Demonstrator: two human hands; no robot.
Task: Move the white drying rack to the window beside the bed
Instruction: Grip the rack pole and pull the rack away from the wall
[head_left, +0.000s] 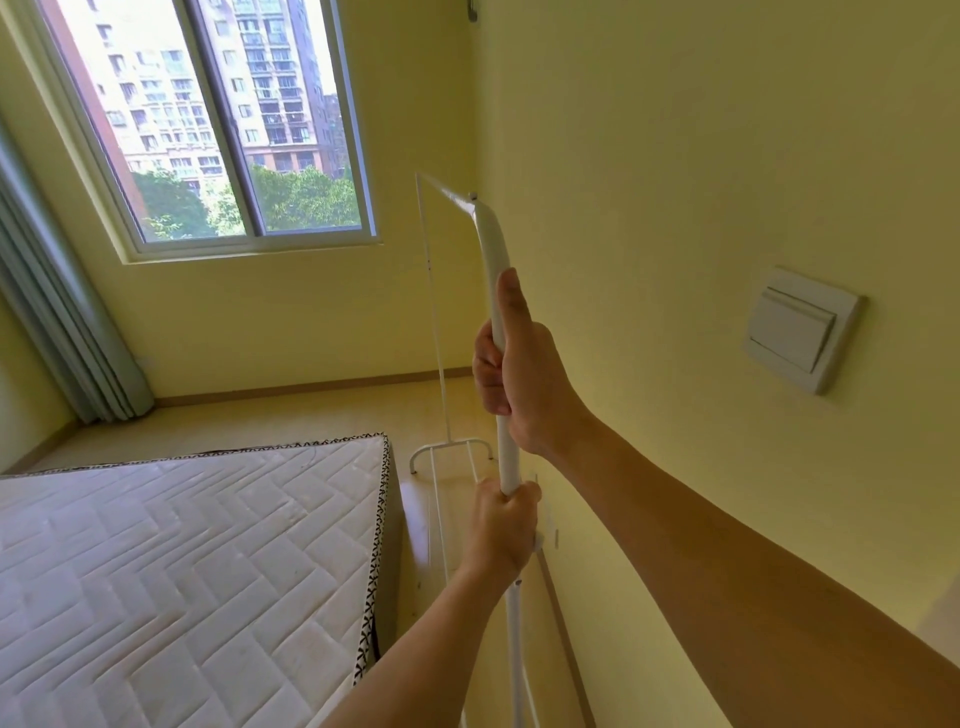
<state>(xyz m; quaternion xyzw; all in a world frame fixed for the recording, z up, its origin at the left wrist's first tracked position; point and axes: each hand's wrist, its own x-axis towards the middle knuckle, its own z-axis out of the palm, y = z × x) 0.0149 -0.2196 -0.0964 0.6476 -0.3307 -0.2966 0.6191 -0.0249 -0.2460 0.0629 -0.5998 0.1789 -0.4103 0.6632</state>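
Note:
The white drying rack (487, 244) stands in the narrow gap between the bed (182, 561) and the right wall. Its near upright post runs up the middle of the view, the top bar reaches away to a far post, and the far foot rests on the floor near the window wall. My right hand (519, 374) grips the near post high up, thumb along the tube. My left hand (506, 525) grips the same post lower down. The window (208, 119) is in the far wall, above and left of the rack's far end.
A bare quilted mattress fills the lower left. A grey-green curtain (62, 312) hangs left of the window. A light switch (800, 327) sits on the right wall, and wall sockets (550, 538) lie low behind my left hand. Wooden floor (291, 415) runs between bed and window wall.

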